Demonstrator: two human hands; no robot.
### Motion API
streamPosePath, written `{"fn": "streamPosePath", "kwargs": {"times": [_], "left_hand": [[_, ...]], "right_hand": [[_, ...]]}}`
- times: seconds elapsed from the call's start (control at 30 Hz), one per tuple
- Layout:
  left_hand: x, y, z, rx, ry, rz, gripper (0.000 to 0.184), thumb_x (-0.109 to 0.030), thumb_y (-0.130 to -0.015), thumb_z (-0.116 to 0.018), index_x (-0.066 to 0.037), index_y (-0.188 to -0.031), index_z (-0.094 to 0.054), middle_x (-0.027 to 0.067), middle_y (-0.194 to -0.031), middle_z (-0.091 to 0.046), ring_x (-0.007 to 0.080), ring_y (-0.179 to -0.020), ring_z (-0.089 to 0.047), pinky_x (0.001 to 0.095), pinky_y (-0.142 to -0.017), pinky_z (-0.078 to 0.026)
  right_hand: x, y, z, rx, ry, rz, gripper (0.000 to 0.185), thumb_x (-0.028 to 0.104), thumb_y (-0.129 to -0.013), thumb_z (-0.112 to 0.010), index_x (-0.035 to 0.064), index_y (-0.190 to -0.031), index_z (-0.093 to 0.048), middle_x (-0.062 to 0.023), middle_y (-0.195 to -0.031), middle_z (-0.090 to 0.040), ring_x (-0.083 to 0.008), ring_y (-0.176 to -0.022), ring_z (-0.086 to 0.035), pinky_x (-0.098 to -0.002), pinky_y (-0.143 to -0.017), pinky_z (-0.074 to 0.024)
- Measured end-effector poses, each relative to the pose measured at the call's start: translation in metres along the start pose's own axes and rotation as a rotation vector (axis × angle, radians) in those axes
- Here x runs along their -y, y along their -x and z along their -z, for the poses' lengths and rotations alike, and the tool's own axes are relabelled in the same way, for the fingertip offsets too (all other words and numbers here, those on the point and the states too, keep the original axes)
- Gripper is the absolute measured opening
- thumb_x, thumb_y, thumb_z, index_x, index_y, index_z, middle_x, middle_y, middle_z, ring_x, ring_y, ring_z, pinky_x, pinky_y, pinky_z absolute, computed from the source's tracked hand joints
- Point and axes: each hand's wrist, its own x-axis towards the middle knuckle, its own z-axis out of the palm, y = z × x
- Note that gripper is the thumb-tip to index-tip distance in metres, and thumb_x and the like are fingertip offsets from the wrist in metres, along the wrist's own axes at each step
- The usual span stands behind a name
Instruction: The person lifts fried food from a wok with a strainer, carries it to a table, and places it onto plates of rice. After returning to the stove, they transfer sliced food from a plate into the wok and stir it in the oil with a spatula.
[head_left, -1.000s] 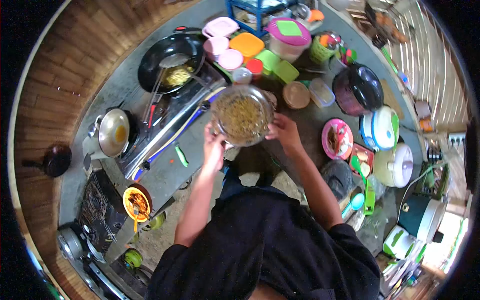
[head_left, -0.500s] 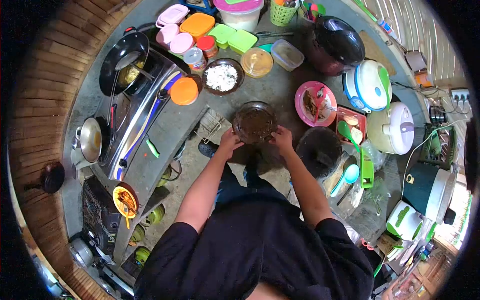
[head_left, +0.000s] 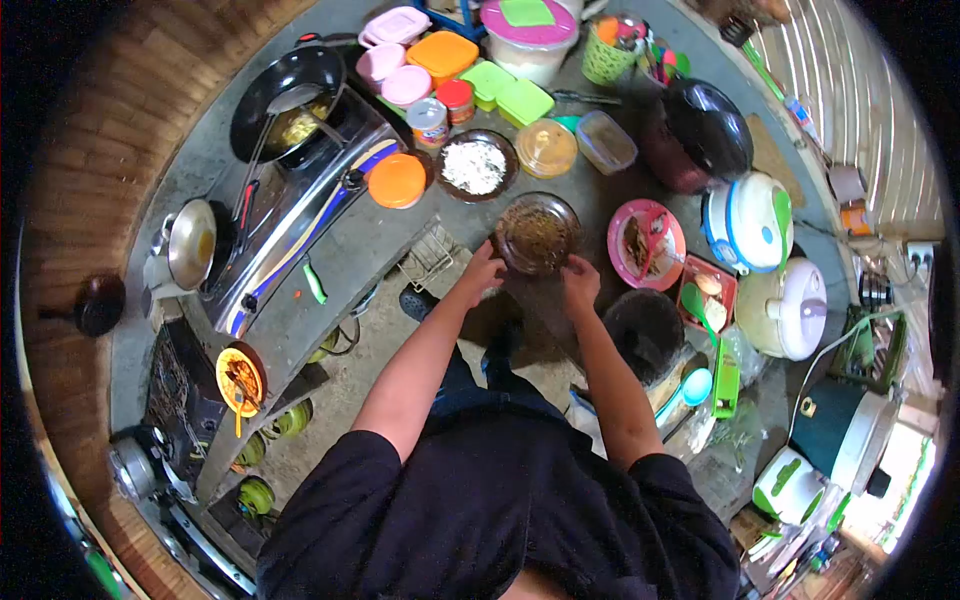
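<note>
A dark glass plate (head_left: pixel 538 232) with brown, grainy contents lies over the front part of the grey counter, between my two hands. My left hand (head_left: pixel 483 273) has its fingers at the plate's lower left rim. On the lower right rim are the fingertips of my right hand (head_left: pixel 580 283). Whether the plate's base fully rests on the counter cannot be made out. Just behind it stands a second dark plate with white powder (head_left: pixel 474 167). To the right is a pink plate (head_left: pixel 646 243) with brown food and a pink spoon.
At left are a wok (head_left: pixel 288 105) and ladle on the stove, and a smaller pan (head_left: pixel 191 245). Lidded tubs, an orange-lidded container (head_left: pixel 397 181) and jars stand behind. A stone mortar (head_left: pixel 645 332), green spoon and rice cookers (head_left: pixel 747 222) are at right.
The dark plate has moved forward, farther onto the counter and closer to the white powder plate. My right hand sits lower against its rim. The view has shifted slightly.
</note>
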Motion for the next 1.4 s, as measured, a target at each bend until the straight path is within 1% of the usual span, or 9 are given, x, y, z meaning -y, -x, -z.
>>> {"fn": "streamPosePath", "kwargs": {"times": [0.13, 0.2, 0.27, 0.57, 0.7, 0.83, 0.97, 1.07, 1.4], "left_hand": [[-0.016, 0.049, 0.041, 0.006, 0.106, -0.075, 0.060, -0.013, -0.087, -0.056, -0.014, -0.143, -0.033, 0.0084, -0.142, -0.041, 0.0222, -0.106, -0.057, 0.0400, -0.090, -0.047], [-0.025, 0.074, 0.069, 0.015, 0.106, -0.152, 0.055, -0.014, -0.088, -0.056, -0.013, -0.140, -0.038, 0.0093, -0.138, -0.046, 0.0220, -0.104, -0.058, 0.0389, -0.089, -0.047], [-0.041, 0.105, 0.100, -0.087, 0.056, -0.260, 0.045, -0.011, -0.090, -0.054, -0.012, -0.134, -0.046, 0.0087, -0.128, -0.055, 0.0203, -0.100, -0.061, 0.0363, -0.086, -0.049], [-0.152, 0.205, 0.240, -0.546, -0.007, -0.668, 0.046, 0.007, -0.084, -0.046, -0.008, -0.127, -0.052, 0.0063, -0.117, -0.061, 0.0165, -0.096, -0.061, 0.0273, -0.082, -0.048], [-0.195, 0.216, 0.293, -0.705, -0.128, -0.871, 0.042, 0.008, -0.085, -0.050, -0.007, -0.125, -0.055, 0.0074, -0.117, -0.062, 0.0135, -0.094, -0.060, 0.0279, -0.084, -0.048], [-0.220, 0.213, 0.339, -0.811, -0.241, -0.834, 0.039, 0.001, -0.082, -0.058, -0.008, -0.121, -0.058, 0.0073, -0.115, -0.062, 0.0158, -0.097, -0.060, 0.0312, -0.082, -0.050], [-0.234, 0.197, 0.368, -0.933, -0.551, -0.779, 0.046, -0.007, -0.076, -0.066, -0.008, -0.121, -0.057, 0.0154, -0.118, -0.058, 0.0298, -0.106, -0.058, 0.0368, -0.086, -0.049], [-0.236, 0.183, 0.380, -0.979, -0.775, -0.816, 0.052, -0.018, -0.077, -0.069, -0.007, -0.125, -0.053, 0.0214, -0.119, -0.058, 0.0385, -0.112, -0.054, 0.0435, -0.100, -0.040], [-0.262, 0.142, 0.393, -0.890, -0.806, -0.504, 0.057, -0.040, -0.083, -0.065, -0.005, -0.126, -0.052, 0.0217, -0.115, -0.062, 0.0372, -0.109, -0.058, 0.0430, -0.094, -0.045]], "right_hand": [[0.020, 0.013, -0.014, -0.002, 0.070, 0.237, 0.035, 0.000, -0.071, -0.071, 0.0020, -0.107, -0.068, -0.0053, -0.088, -0.068, -0.0144, -0.080, -0.062, -0.0285, -0.072, -0.0495], [0.039, 0.015, -0.031, 0.154, -0.177, 0.216, 0.033, -0.003, -0.069, -0.072, 0.0014, -0.102, -0.069, -0.0051, -0.088, -0.068, -0.0125, -0.076, -0.061, -0.0272, -0.072, -0.0494], [0.072, 0.016, -0.053, 0.202, -0.243, 0.285, 0.032, -0.003, -0.068, -0.072, 0.0029, -0.099, -0.070, -0.0058, -0.087, -0.068, -0.0130, -0.076, -0.062, -0.0277, -0.071, -0.0504], [0.277, 0.034, -0.160, 0.465, -0.409, 0.675, 0.024, -0.005, -0.070, -0.074, -0.0017, -0.093, -0.068, -0.0078, -0.087, -0.069, -0.0127, -0.078, -0.065, -0.0279, -0.074, -0.0531], [0.364, 0.053, -0.184, 0.422, -0.221, 0.902, 0.021, 0.004, -0.075, -0.072, -0.0009, -0.095, -0.067, -0.0126, -0.089, -0.069, -0.0237, -0.083, -0.067, -0.0331, -0.078, -0.0525], [0.403, 0.049, -0.219, 0.317, 0.132, 1.268, 0.031, 0.013, -0.077, -0.070, 0.0027, -0.105, -0.065, -0.0186, -0.099, -0.067, -0.0366, -0.093, -0.064, -0.0400, -0.085, -0.0500], [0.426, 0.048, -0.246, 0.385, 0.423, 1.069, 0.043, 0.012, -0.073, -0.071, 0.0052, -0.114, -0.061, -0.0191, -0.103, -0.065, -0.0382, -0.096, -0.062, -0.0441, -0.087, -0.0487], [0.430, 0.039, -0.263, 0.348, 0.394, 1.194, 0.051, 0.011, -0.071, -0.071, 0.0031, -0.119, -0.057, -0.0210, -0.104, -0.064, -0.0390, -0.098, -0.061, -0.0443, -0.087, -0.0486], [0.442, 0.037, -0.269, 0.376, 0.551, 1.153, 0.048, 0.005, -0.073, -0.059, 0.0005, -0.121, -0.055, -0.0266, -0.103, -0.063, -0.0406, -0.096, -0.061, -0.0465, -0.086, -0.0490]]}}
